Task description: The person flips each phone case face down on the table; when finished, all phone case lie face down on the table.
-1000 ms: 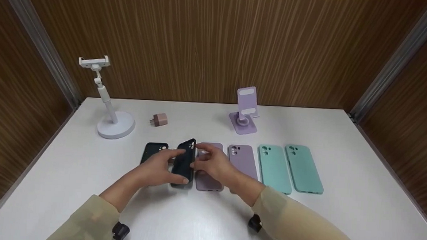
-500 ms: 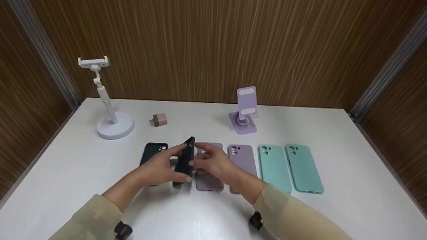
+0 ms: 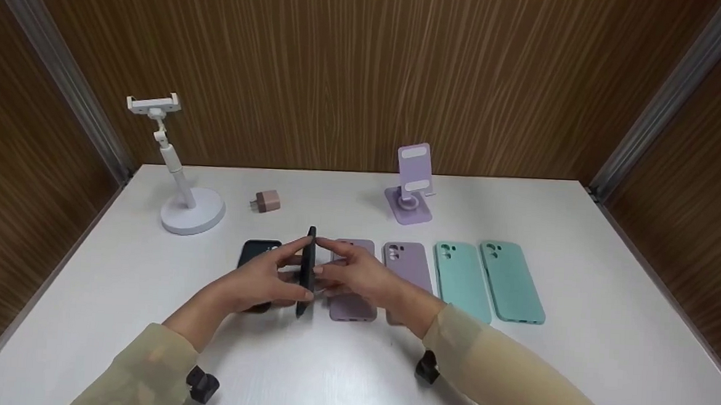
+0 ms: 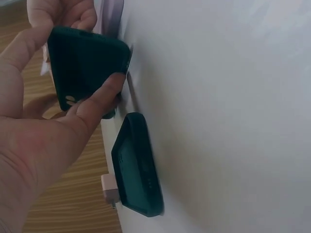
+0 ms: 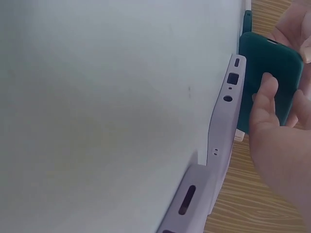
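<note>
Between both hands a dark green phone case [image 3: 308, 267] stands on its long edge, nearly vertical. My left hand [image 3: 261, 280] grips it from the left, thumb at its near end and fingers toward its far end. In the left wrist view the hollow inside of this case [image 4: 85, 58] faces that hand, camera holes showing. My right hand [image 3: 363, 277] holds the other side, its index fingertip at the far end. The right wrist view shows a digit pressed on the smooth back. Partly behind my left hand lies a second dark green case [image 3: 256, 249], hollow side up.
Right of the hands lie two purple cases [image 3: 410, 264] and two mint green cases [image 3: 464, 279], backs up. Behind the row are a pink charger plug [image 3: 268, 201], a white phone stand [image 3: 193, 212] and a purple phone stand [image 3: 416, 168]. Wood-grain panels enclose the table.
The held case has turned from a tilt, inside partly showing, to nearly vertical on its edge. Both hands have shifted slightly left with it. The other cases stay put.
</note>
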{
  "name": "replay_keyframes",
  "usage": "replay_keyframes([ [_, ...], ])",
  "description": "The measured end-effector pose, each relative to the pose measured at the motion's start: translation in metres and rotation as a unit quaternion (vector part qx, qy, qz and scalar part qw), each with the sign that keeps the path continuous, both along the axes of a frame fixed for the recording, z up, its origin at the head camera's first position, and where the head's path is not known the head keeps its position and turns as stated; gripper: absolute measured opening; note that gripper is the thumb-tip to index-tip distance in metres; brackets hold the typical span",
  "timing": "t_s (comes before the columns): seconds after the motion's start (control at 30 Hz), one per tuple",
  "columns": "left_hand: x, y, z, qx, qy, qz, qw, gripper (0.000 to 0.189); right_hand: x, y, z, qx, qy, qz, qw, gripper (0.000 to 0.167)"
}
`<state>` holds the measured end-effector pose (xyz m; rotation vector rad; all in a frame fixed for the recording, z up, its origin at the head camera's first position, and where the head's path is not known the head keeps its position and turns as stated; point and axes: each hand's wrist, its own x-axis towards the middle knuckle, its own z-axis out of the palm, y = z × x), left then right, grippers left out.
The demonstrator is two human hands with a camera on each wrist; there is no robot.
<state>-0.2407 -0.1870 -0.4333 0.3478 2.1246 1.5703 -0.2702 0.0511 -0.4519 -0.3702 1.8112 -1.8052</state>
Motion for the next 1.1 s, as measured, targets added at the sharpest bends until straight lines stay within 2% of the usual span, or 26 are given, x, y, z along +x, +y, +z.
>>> replay_keyframes([
  [0.1,-0.003,-0.001,-0.001,0.044,-0.022,0.014,0.9987,0.091,-0.001,0.000,-0.001,-0.010,-0.004,0.005,0.9999,0.064],
  [0.2,-0.006,0.001,-0.002,0.071,-0.020,0.037,0.9966,0.076,-0.001,-0.001,0.000,-0.015,0.000,0.010,0.9998,0.063],
  [0.43,-0.009,0.011,-0.005,0.067,0.005,0.105,0.9922,0.055,-0.001,-0.002,-0.001,-0.007,0.022,0.021,0.9995,0.061],
  [0.63,-0.009,0.016,-0.005,0.047,0.013,0.154,0.9869,0.052,-0.001,-0.004,-0.003,-0.005,0.028,0.027,0.9992,0.061],
  [0.8,-0.006,0.018,0.002,0.013,0.026,0.188,0.9818,0.048,0.000,-0.009,0.000,0.005,0.031,0.028,0.9991,0.060],
  [0.87,-0.005,0.017,0.004,0.010,0.030,0.192,0.9809,0.049,0.001,-0.011,0.001,0.013,0.035,0.021,0.9991,0.060],
  [1.1,0.000,0.009,0.012,0.056,0.022,0.210,0.9759,0.056,0.001,-0.014,0.001,0.053,0.062,-0.002,0.9967,0.068],
])
